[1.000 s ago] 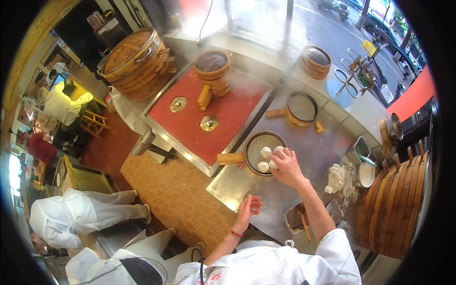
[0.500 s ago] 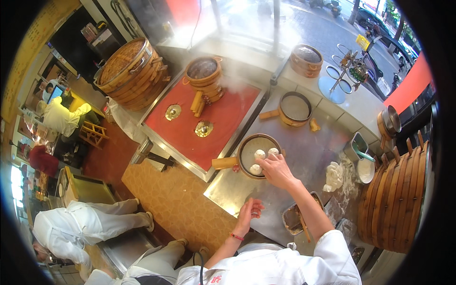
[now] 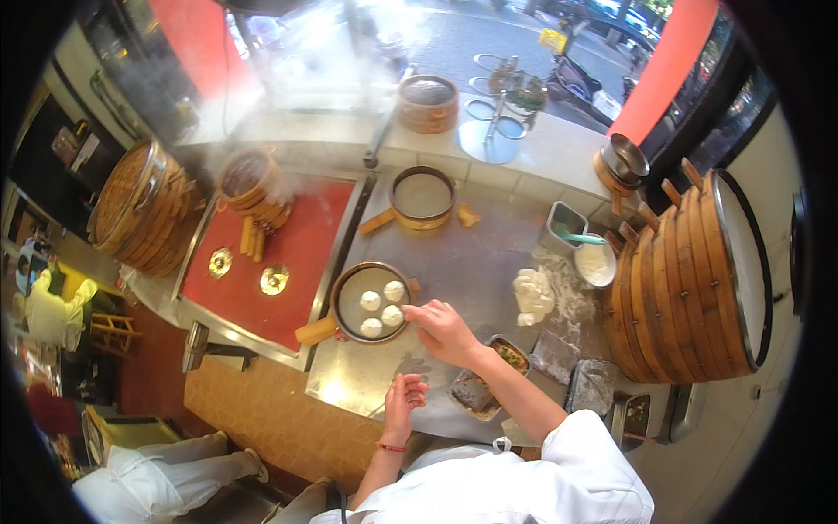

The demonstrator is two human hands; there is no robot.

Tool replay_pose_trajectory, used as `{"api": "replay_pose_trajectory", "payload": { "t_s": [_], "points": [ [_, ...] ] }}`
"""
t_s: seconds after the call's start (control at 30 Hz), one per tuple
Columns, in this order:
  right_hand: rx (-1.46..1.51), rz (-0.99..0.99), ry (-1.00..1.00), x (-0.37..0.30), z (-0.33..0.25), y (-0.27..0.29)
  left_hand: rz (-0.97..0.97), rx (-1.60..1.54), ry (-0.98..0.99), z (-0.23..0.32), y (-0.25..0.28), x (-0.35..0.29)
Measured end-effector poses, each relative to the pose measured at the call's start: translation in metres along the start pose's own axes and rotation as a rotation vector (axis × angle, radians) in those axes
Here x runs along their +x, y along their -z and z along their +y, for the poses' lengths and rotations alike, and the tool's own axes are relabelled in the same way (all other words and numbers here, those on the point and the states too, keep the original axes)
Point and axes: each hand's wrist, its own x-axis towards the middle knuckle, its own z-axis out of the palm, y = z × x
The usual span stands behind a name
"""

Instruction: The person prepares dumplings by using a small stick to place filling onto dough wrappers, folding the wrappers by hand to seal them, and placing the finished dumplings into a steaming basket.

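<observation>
Over the near side of the tabletop (image 3: 489, 262), the left hand (image 3: 405, 403) hangs half-curled and empty, while the right hand (image 3: 444, 334), partly open with nothing visible held, has withdrawn toward the steamer basket (image 3: 352, 284)'s rim, leaving four white buns (image 3: 370, 300) uncovered inside.

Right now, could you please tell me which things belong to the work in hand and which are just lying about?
In use, apparently:
four white buns
small steamer holding them
right hand at its edge
white dough

Apparently lying about:
sill steamer
ring stand beside it
yellowish scrap
</observation>
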Motion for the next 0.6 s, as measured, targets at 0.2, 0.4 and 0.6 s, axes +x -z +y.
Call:
{"api": "replay_pose_trajectory", "payload": {
  "t_s": [0.2, 0.4, 0.6],
  "points": [
    [-0.007, 0.265, -0.591, -0.125, 0.057, 0.113, -0.080, 0.201, -0.040, 0.000, -0.043, 0.003],
    [-0.422, 0.151, -0.570, -0.191, 0.084, 0.162, -0.196, 0.802, -0.526, -0.010, -0.091, 0.000],
    [-0.679, -0.119, -0.333, -0.183, 0.110, 0.130, -0.372, 1.054, -0.577, -0.016, -0.129, -0.013]
  ]
}}
